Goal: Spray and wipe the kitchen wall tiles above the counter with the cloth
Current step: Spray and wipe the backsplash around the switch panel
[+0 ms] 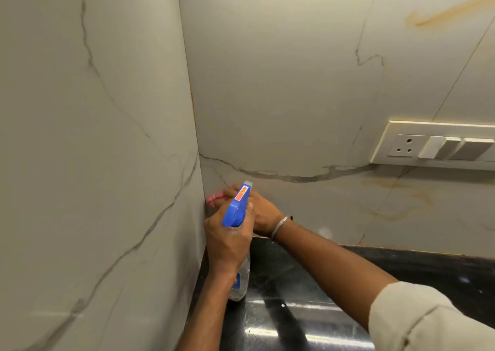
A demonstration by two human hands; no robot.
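Observation:
My left hand (227, 241) grips a clear spray bottle (239, 278) by its neck; the blue trigger head (237, 207) points up toward the wall corner. Behind it my right hand (261, 208), a metal bangle on its wrist, presses a pink cloth (214, 199) against the marble-look wall tiles (281, 96) low in the corner, just above the counter. Most of the cloth is hidden by the hand and the sprayer.
A black glossy counter (308, 297) runs below. A white socket and switch panel (434, 144) sits on the back wall at the right. Orange-brown stains (396, 198) mark the tiles under the panel and at the top right. A side wall (93, 163) closes the left.

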